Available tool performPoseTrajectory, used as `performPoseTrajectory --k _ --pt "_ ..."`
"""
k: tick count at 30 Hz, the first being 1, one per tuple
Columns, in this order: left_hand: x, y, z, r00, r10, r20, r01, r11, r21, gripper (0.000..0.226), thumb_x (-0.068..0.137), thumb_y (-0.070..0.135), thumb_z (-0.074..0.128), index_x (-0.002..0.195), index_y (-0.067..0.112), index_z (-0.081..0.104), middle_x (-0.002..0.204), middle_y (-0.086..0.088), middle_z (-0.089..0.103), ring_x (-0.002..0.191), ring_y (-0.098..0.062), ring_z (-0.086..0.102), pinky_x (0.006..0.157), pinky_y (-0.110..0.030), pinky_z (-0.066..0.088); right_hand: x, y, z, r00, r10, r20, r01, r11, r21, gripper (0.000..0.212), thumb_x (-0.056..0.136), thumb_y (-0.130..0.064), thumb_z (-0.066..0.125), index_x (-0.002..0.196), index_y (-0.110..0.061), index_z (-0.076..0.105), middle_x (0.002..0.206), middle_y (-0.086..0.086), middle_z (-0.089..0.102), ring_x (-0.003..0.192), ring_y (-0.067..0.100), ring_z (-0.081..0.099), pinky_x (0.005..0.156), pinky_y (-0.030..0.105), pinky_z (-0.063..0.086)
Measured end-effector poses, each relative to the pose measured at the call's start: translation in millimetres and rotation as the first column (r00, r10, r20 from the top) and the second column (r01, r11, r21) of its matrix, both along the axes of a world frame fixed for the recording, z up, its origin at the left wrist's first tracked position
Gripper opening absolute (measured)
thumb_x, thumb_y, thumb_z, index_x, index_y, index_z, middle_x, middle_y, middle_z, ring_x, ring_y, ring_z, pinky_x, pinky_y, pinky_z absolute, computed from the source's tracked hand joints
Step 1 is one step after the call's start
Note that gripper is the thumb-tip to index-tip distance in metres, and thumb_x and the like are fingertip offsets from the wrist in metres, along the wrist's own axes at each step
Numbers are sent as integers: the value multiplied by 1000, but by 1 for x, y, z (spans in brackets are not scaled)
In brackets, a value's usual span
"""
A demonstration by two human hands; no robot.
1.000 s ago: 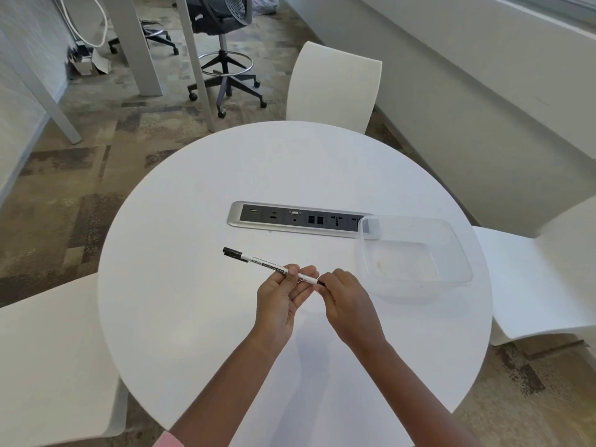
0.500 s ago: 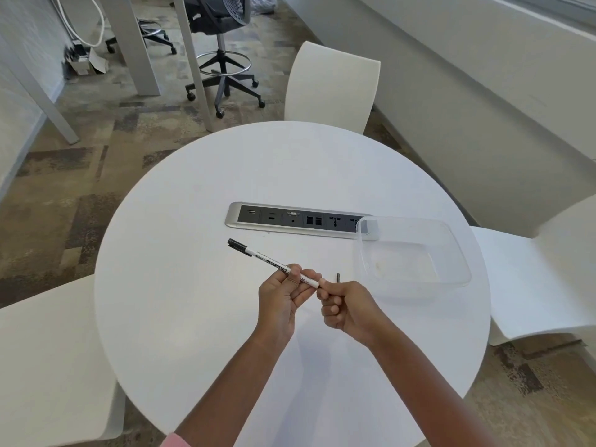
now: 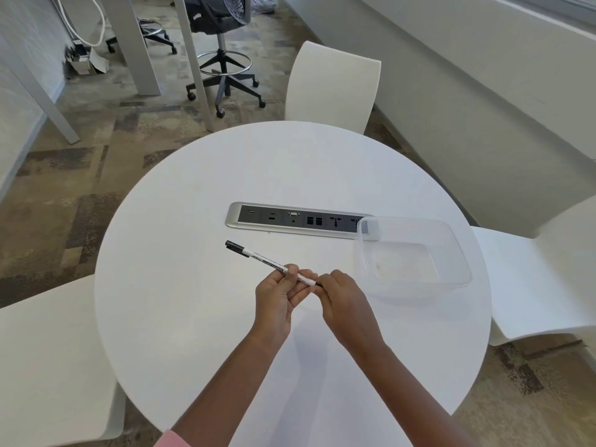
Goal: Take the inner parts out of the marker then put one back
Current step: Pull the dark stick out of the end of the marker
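Note:
A thin white marker (image 3: 258,257) with a black cap at its far left end hangs tilted above the round white table (image 3: 193,317). My left hand (image 3: 277,295) pinches its barrel near the right end, thumb on top. My right hand (image 3: 342,295) has its fingers curled at the marker's right end, where a bit of black shows between the fingertips. What exactly those fingers pinch is hidden. No loose inner parts lie on the table.
A clear plastic container (image 3: 464,272) stands to the right of my hands. A silver power strip (image 3: 290,219) is set into the table behind the marker. White chairs (image 3: 335,85) stand at the far side, left and right.
Half a second ago my right hand was a little away from the marker with a small dark piece sticking up from it. It has moved back to the marker's right end.

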State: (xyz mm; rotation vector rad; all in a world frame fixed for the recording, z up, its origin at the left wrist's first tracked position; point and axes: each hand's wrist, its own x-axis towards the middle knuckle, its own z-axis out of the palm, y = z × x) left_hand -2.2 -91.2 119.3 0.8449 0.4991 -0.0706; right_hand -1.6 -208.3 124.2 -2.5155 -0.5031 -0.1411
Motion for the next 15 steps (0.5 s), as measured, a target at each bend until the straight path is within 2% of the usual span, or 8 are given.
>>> performPoseTrajectory --k 1,3,6,8,10,12,14,15 --pt "0 1 0 1000 -1 1 1 1000 10 15 93 7 48 81 4 57 61 -4 72 64 -17 72 57 -21 57 0 1 1 1000 -1 -31 2 1000 15 17 91 -9 51 85 4 61 70 16 52 65 28 47 59 32 36" --pt "0 1 -2 1000 0 -2 0 999 34 16 93 6 48 81 3 57 60 -5 72 64 -17 72 57 -21 57 1 2 2 980 -34 -196 56 993 108 21 92 -13 49 81 0 60 69 8 48 65 22 44 59 27 31" --pt "-1 3 -3 1000 -8 -18 9 998 56 17 93 3 47 79 3 56 59 -5 71 62 -17 71 59 -23 59 4 2 9 866 -50 -497 223 929 295 29 89 -13 51 61 -9 57 54 -1 47 56 16 43 57 29 33" --pt "-2 3 -3 999 -22 -23 24 997 68 20 93 2 46 76 4 56 58 -3 70 60 -17 70 60 -24 59 8 0 12 768 -5 -641 319 870 375 36 88 -12 54 52 -14 54 45 -1 44 45 11 42 51 25 33" --pt "-3 2 -2 999 -32 -23 34 997 76 23 93 1 45 73 5 56 57 -2 69 58 -18 70 59 -24 59 12 -2 14 620 83 -780 422 803 421 36 88 -13 53 52 -13 54 47 -1 41 37 6 40 44 17 33" --pt "-3 -1 0 999 -35 -20 37 997 73 23 93 2 45 73 5 55 56 -2 69 58 -18 70 59 -24 59 16 -7 16 405 219 -888 578 691 434 29 90 -12 49 62 -12 56 51 -2 40 36 4 39 37 12 31" --pt "-2 -2 1 999 -41 -14 42 997 64 23 93 2 45 73 5 55 56 -1 68 60 -18 71 58 -24 58 19 -11 17 189 425 -885 754 515 408 29 92 -10 42 68 -12 56 46 -4 41 34 4 37 31 11 28" --pt "-2 -3 2 999 -48 -12 49 997 60 23 93 2 44 73 5 55 56 -1 68 60 -18 71 57 -23 58 19 -13 16 128 502 -855 801 456 388 30 93 -11 38 66 -11 53 41 -5 40 32 3 35 30 11 27"
